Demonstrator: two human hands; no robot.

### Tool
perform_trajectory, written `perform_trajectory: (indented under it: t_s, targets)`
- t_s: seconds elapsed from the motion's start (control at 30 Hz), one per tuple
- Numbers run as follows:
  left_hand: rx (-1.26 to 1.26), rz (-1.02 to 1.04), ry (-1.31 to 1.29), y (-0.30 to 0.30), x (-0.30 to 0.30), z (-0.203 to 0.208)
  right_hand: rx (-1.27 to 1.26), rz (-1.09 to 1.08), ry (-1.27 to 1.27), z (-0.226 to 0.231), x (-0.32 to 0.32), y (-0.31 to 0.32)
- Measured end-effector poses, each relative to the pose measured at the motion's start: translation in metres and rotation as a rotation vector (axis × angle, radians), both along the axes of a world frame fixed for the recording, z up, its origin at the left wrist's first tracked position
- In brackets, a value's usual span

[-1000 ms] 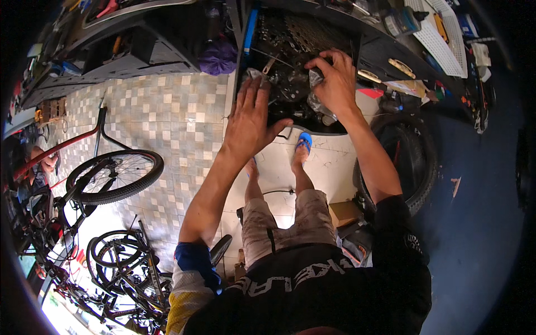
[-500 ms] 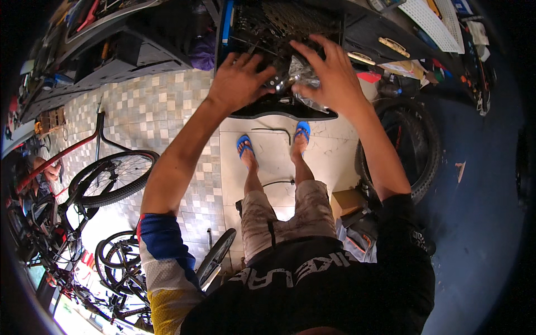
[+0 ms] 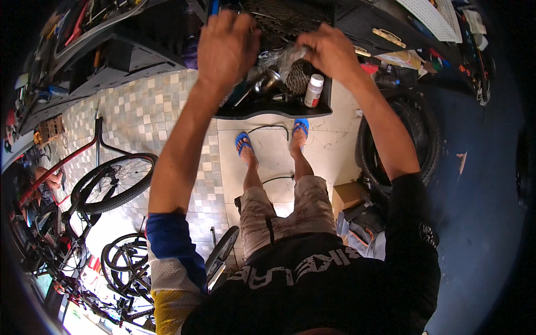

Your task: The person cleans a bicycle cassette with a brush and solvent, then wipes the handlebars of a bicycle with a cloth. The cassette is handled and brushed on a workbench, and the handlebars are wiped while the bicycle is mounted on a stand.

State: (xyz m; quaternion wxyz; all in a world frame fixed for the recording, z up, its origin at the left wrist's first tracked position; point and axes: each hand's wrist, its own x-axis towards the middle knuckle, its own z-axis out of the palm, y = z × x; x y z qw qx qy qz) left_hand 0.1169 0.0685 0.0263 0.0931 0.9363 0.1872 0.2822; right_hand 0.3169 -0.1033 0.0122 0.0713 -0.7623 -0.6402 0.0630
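Both my hands are over an open black drawer (image 3: 268, 113) full of bicycle parts. My right hand (image 3: 333, 54) has its fingers closed on a crumpled clear plastic bag (image 3: 291, 58). My left hand (image 3: 226, 53) is at the drawer's left side, blurred, its fingertips curled down and partly hidden. Between the hands lie a shiny rounded metal part (image 3: 268, 82) and a dark sprocket cassette (image 3: 298, 77). A small bottle (image 3: 314, 91) with a white cap leans in the near right corner. More toothed cassettes (image 3: 290, 19) fill the back of the drawer.
Cluttered dark workbenches flank the drawer. Tires (image 3: 399, 139) lean at the right by a cardboard box (image 3: 349, 196). Bicycles and a wheel (image 3: 114, 181) stand at the left, where another person's hand (image 3: 54, 180) shows. A thin cable (image 3: 271, 127) lies near my feet.
My left hand has moved up and left. My right hand has drawn the plastic bag up and away from the near right corner, uncovering the bottle and cassette.
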Motion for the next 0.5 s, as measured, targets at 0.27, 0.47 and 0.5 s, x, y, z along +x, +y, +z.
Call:
perform_trajectory:
  t_s: [0.27,0.47,0.5]
  targets:
    - [-0.009,0.011,0.666,-0.071,-0.044,-0.034,0.294,-0.034,-0.081,0.000,-0.006,0.036]
    - [0.028,-0.063,0.618,-0.063,-0.045,-0.046,0.336,-0.164,0.135,-0.011,-0.016,0.034]
    - [0.023,-0.076,0.637,-0.060,-0.044,-0.044,0.329,-0.176,0.172,-0.011,-0.016,0.035]
